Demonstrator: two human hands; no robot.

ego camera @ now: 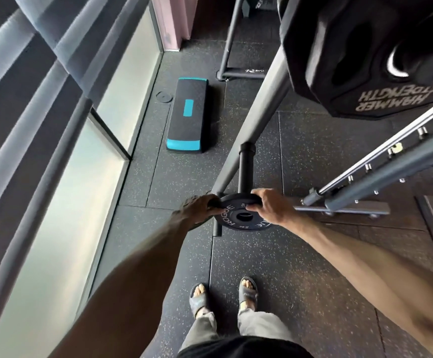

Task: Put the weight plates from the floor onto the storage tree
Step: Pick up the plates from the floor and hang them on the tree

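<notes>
A small black weight plate [238, 214] with white lettering is held flat in front of me, above the floor. My left hand [201, 206] grips its left rim and my right hand [268, 205] grips its right rim, thumb on top. Just beyond the plate a black peg [246, 169] of the storage tree points toward me from the tree's grey slanted post [259, 112]. A big black plate [370, 60] hangs on the tree at the upper right. The plate's far edge lies close to the peg's base.
A black and teal step platform [188, 115] lies on the speckled rubber floor [300, 267] by the left window wall. A small round disc [164, 96] lies beside it. A grey rack with chrome pins [381, 161] stands at right. My sandalled feet [223, 295] are below.
</notes>
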